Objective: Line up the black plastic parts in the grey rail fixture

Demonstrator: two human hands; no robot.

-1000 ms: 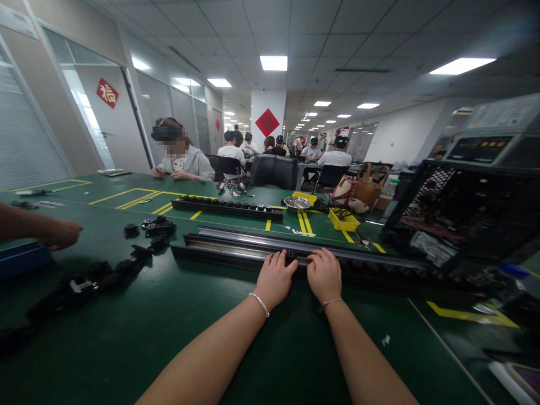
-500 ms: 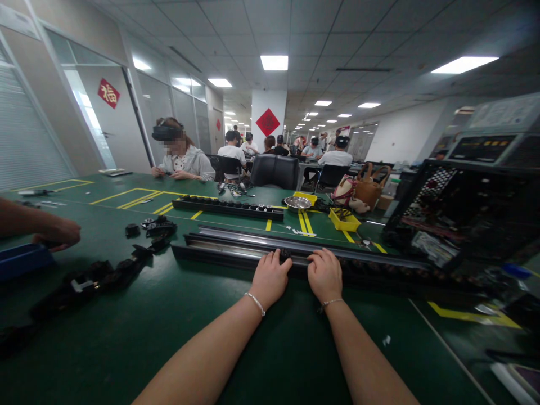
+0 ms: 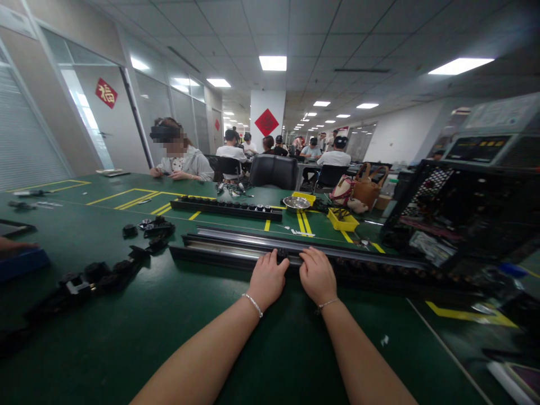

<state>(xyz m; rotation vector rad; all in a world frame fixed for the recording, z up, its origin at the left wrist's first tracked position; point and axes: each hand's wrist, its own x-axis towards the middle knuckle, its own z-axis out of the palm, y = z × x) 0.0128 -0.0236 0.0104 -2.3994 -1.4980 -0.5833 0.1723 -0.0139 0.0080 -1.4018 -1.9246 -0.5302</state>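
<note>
A long black rail [image 3: 215, 256] with an open channel lies across the table in front of me. My left hand [image 3: 269, 277] is closed over it, a small black part [image 3: 282, 256] pinched between thumb and fingers in the channel. Just right of that part, my right hand [image 3: 318, 275] has its bent fingers closed over the rail, close to my left thumb. Right of my hands, a row of dark parts [image 3: 379, 269] fills the channel. Behind runs another rail [image 3: 253, 234] with a bare metallic strip. My palms hide the rail's near edge.
Loose black parts [image 3: 97, 273] trail across the left side of the green table [image 3: 189, 337]. A co-worker's hand [image 3: 14, 246] is by a blue bin [image 3: 25, 263]. Farther back are a filled rail [image 3: 223, 209], a metal bowl [image 3: 296, 203] and a yellow tray [image 3: 342, 220].
My right hand has slid a little left along the rail, nearer my left hand, which stays at the small part. The co-worker's hand at the left has drawn back toward the picture's edge.
</note>
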